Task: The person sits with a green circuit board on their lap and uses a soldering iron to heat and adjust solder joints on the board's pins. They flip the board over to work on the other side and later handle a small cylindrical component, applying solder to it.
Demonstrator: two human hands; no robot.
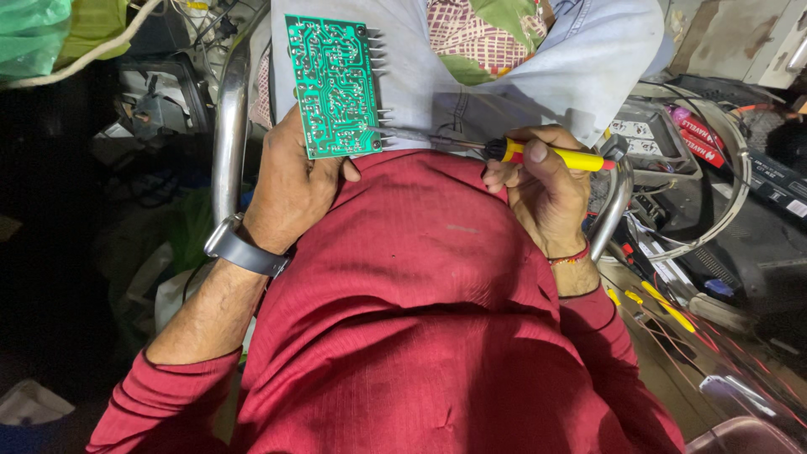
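My left hand (290,185) holds a green circuit board (334,84) upright by its lower edge, solder side toward me, with metal pins sticking out of its right edge. My right hand (546,189) grips a soldering iron with a yellow and red handle (559,156). Its thin metal tip (420,137) points left and reaches the pins at the board's lower right corner. Both hands are raised above my lap, over my red shirt (420,294) and pale trousers (580,76). A grey watch (244,248) is on my left wrist.
Chrome chair arms (229,126) curve on both sides of me. To the right lie electronic units, wires and yellow-handled tools (668,307) on a cluttered bench. Dark clutter and green plastic bags (34,34) fill the left side.
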